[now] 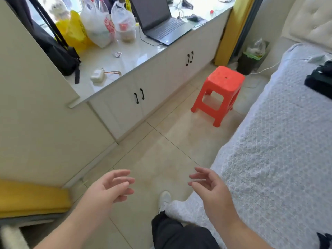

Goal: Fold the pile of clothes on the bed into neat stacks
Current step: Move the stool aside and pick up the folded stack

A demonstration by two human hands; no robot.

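The bed (280, 141) with a pale textured cover runs along the right side. Dark clothes (319, 81) lie on it at the far right edge, partly cut off by the frame. My left hand (109, 187) hovers over the tiled floor at the bottom centre, fingers apart and empty. My right hand (210, 184) is held out beside the bed's near corner, also empty with fingers spread. Both hands are far from the dark clothes.
A red plastic stool (221, 92) stands on the floor between the bed and a white cabinet (143, 97). On the cabinet top are a laptop (159, 20), plastic bags (107, 24) and a black bag (55, 49). A bin (251, 58) sits by the yellow curtain (231, 31).
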